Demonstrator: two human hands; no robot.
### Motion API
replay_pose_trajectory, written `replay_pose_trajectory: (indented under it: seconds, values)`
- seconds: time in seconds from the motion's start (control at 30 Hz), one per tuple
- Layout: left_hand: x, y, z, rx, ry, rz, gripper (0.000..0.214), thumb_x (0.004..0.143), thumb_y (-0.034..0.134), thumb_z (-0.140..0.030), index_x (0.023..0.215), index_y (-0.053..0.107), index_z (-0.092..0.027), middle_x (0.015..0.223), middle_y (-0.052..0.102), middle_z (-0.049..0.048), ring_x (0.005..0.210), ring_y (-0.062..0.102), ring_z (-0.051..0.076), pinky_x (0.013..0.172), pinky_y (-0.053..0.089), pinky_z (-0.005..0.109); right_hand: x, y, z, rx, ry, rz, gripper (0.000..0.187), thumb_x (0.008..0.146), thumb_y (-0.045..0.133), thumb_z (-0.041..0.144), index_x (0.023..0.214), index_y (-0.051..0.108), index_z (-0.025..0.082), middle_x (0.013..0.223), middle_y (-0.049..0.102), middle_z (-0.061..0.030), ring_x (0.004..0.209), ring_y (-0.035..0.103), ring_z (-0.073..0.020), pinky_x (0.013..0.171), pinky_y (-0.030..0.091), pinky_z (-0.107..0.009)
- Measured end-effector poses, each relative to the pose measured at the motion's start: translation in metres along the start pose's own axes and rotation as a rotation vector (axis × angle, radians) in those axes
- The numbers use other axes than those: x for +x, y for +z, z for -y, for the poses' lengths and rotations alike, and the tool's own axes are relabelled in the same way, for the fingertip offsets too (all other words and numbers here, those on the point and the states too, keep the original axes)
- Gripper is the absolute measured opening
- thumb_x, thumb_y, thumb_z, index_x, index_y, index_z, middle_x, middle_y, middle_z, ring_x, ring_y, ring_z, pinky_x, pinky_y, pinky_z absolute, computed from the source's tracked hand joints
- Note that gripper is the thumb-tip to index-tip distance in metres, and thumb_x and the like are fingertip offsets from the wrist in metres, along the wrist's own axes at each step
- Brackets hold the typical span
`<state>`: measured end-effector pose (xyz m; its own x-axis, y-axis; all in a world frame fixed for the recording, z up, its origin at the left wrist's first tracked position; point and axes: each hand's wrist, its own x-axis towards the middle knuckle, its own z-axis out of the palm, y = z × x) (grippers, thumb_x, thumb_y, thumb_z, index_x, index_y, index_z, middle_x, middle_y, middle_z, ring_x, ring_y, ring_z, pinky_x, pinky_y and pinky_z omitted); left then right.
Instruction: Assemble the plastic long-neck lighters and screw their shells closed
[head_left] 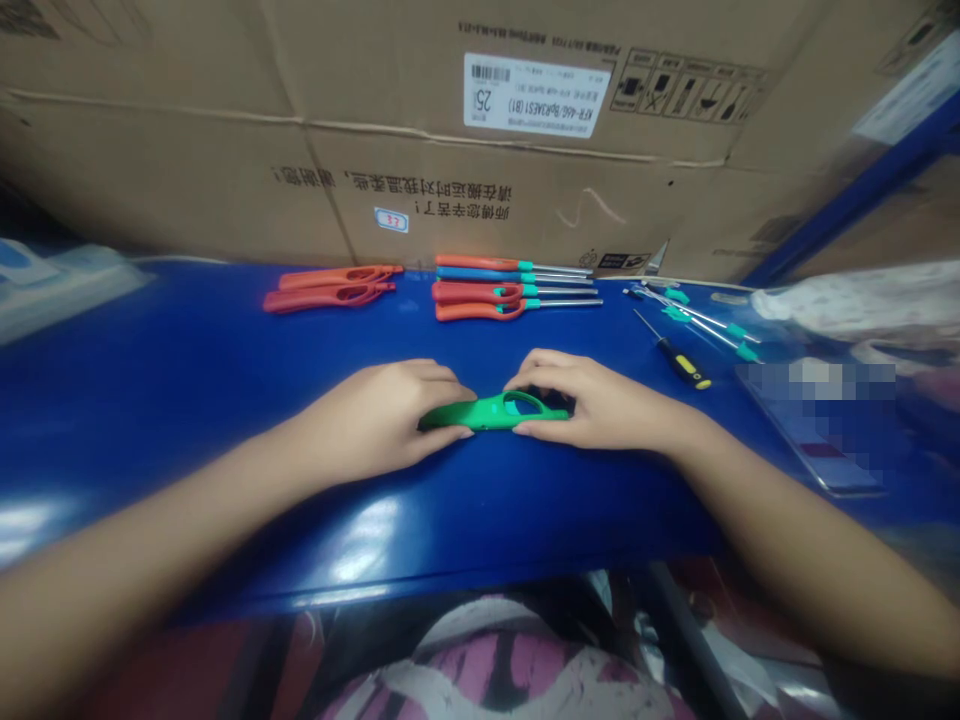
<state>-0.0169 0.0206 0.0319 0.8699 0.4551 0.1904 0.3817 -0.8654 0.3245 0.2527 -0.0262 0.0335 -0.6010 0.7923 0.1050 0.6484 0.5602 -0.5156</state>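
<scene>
Between my hands, just over the blue table, is a green lighter handle (487, 412) with a looped trigger guard on its right part; no metal tube shows on it. My left hand (397, 410) is closed round its left end, thumb below and fingers above. At the guard end, my right hand (581, 400) pinches it between thumb and fingers. Behind them lie several long-nosed lighters (480, 312) in orange, red and blue, their metal tubes pointing right. Farther left are two red-orange lighter handles (330, 294) without tubes.
On the right lie a black-and-yellow screwdriver (682, 365), metal lighter tubes with teal ends (712, 325) and a flat phone-like object (817, 440), partly blurred out. A large cardboard box (225, 150) stands along the table's back edge. A plastic bag (67, 285) sits at the far left.
</scene>
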Motion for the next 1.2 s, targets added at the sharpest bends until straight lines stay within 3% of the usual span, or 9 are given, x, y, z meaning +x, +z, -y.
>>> replay_pose_trajectory:
  seconds: [0.43,1.0,1.2]
  values:
    - [-0.0007,0.0002,-0.0010,0.047,-0.006,0.038,0.029,0.095,0.060,-0.032,0.120,0.071,-0.022,0.107,0.071,0.0066,0.094,0.067,0.023,0.084,0.055,0.036,0.0000,-0.0003,-0.0009,-0.036,0.026,0.028,0.031,0.089,0.069,0.035,0.115,0.066,0.020,0.107,0.061,-0.0066,0.093,0.058,-0.0189,0.082,0.047,-0.031]
    - [-0.0004,0.0042,0.0003,0.073,-0.083,0.042,0.029,0.090,0.070,-0.032,0.118,0.074,-0.027,0.111,0.072,0.0030,0.098,0.069,0.022,0.080,0.055,0.031,0.0009,0.0019,0.0004,-0.078,0.059,0.026,0.034,0.086,0.074,0.038,0.113,0.068,0.016,0.108,0.063,-0.0071,0.094,0.061,-0.0205,0.084,0.049,-0.033]
    - [-0.0018,0.0052,-0.0067,0.188,-0.081,0.048,0.025,0.092,0.068,-0.031,0.115,0.075,-0.024,0.107,0.072,0.0032,0.092,0.069,0.022,0.076,0.054,0.032,0.0016,0.0047,0.0026,-0.107,0.090,0.009,0.036,0.086,0.075,0.039,0.113,0.069,0.016,0.107,0.064,-0.0071,0.092,0.062,-0.0203,0.080,0.049,-0.032]
